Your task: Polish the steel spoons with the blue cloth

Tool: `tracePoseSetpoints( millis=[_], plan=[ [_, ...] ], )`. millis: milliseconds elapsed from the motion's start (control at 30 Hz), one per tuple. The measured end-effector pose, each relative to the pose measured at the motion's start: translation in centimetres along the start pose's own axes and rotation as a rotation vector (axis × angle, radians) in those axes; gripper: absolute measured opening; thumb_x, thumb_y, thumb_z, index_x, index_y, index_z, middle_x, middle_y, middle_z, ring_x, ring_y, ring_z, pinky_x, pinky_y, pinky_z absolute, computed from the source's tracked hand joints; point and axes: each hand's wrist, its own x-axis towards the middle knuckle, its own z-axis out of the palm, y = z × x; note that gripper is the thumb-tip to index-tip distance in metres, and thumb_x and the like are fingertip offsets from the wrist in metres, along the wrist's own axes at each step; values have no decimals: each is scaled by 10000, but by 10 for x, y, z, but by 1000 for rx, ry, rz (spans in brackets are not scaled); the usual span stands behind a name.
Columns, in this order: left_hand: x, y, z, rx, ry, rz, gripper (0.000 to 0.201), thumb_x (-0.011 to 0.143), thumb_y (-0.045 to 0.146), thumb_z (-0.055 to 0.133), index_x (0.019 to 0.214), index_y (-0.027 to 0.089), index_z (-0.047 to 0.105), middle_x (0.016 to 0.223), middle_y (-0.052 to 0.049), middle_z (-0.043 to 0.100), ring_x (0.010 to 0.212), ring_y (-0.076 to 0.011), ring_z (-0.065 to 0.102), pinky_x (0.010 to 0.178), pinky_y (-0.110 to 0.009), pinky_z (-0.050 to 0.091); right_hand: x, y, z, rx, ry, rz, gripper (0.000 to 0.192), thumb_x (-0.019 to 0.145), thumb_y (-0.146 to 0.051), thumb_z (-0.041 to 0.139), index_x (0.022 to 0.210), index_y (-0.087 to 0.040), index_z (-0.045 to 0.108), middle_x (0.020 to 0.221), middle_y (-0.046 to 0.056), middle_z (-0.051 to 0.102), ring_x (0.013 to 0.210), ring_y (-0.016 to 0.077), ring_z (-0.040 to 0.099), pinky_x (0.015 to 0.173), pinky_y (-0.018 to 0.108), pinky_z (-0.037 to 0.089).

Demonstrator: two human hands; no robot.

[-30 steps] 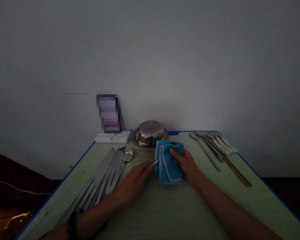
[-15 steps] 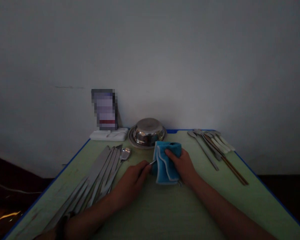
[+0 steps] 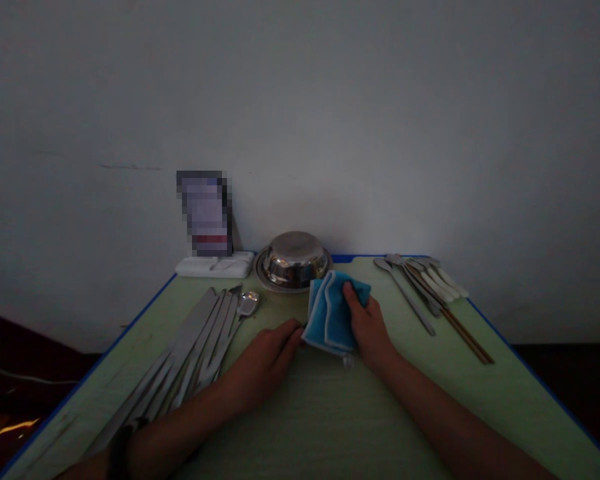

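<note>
Over the table (image 3: 300, 427), right hand (image 3: 369, 328) grips cloth (image 3: 330, 317), left hand (image 3: 267, 360) a mostly hidden utensil (image 3: 304, 325).

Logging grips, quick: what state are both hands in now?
Left hand: closed; what it grips cannot be told.
Right hand: closed, holding the cloth.

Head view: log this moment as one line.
left hand: closed, contents unclear; right hand: gripping folded blue cloth; behind cloth: upturned metal bowl; right side: brown chopsticks

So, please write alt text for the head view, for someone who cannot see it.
A right hand holds a folded blue cloth, the left hand pinched beside it, above a green table. Cutlery lies on both sides; a metal bowl sits upside down behind.
</note>
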Motion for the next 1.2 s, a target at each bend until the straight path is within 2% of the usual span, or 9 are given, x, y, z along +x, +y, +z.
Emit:
tracePoseSetpoints(
  millis=[200, 333, 433, 567, 667, 800, 1000, 1100, 1200],
  plan=[
    [-1, -3, 0, -34, 6, 5, 298, 898, 347, 265, 772, 179, 477, 698, 3, 543, 663, -141, 539, 640, -262, 387, 0, 0, -1, 35, -37, 6, 329, 711, -492, 539, 646, -170, 550, 581, -19, 532, 566, 131, 488, 553, 250, 407],
    [0, -6, 1, -53, 3, -12, 326, 902, 359, 253, 764, 174, 483, 692, 8, 542, 661, -136, 539, 639, -257, 386, 1, -4, -2, 110, -127, 29, 205, 665, -326, 625, 818, -200, 575, 728, -28, 611, 665, 137, 555, 636, 257, 447],
    [0, -7, 2, -19, 8, -10, 321, 898, 362, 266, 774, 174, 494, 695, 9, 545, 667, -138, 541, 640, -260, 381, 4, -7, -5, 183, -210, 95, 269, 632, -198, 605, 894, -227, 551, 698, -52, 617, 584, 127, 565, 569, 260, 469],
    [-1, -7, 1, 4, -17, 7, 316, 899, 361, 266, 786, 177, 496, 693, 10, 542, 662, -138, 540, 635, -259, 375, 6, -8, -8, 246, -271, 151, 265, 612, -140, 571, 861, -226, 547, 630, -61, 615, 517, 124, 566, 518, 256, 474],
    [-1, -7, 1, -1, -24, 11, 304, 899, 354, 272, 781, 176, 488, 693, 11, 541, 655, -134, 537, 633, -255, 374, 5, -8, -8, 261, -283, 158, 201, 623, -190, 614, 814, -209, 557, 617, -48, 620, 525, 132, 580, 549, 275, 485],
    [-1, -7, 1, -11, -24, 17, 298, 900, 348, 275, 774, 175, 482, 695, 9, 541, 662, -133, 535, 638, -256, 370, 5, -4, -6, 238, -256, 121, 237, 644, -352, 651, 807, -194, 582, 676, -21, 639, 594, 145, 596, 619, 296, 484],
    [-1, -5, 0, -28, -37, 16, 312, 902, 348, 264, 751, 176, 476, 674, 15, 523, 642, -130, 517, 628, -259, 362, 8, 6, -6, 143, -140, 58, 367, 683, -540, 543, 733, -181, 597, 637, 3, 626, 606, 160, 567, 553, 265, 429],
    [-1, -4, 0, -46, -43, 14, 308, 901, 345, 268, 771, 175, 489, 694, 15, 534, 659, -129, 520, 644, -259, 366, 9, 8, -7, 109, -122, 46, 403, 705, -566, 495, 726, -178, 603, 629, 15, 623, 605, 166, 562, 538, 265, 416],
    [-1, -6, 0, -66, -26, 1, 302, 897, 345, 289, 762, 175, 498, 680, 22, 530, 652, -125, 515, 641, -252, 367, 9, 6, -7, 85, -135, 36, 358, 703, -526, 530, 736, -178, 608, 654, 12, 627, 624, 165, 564, 567, 270, 426]
  ],
)
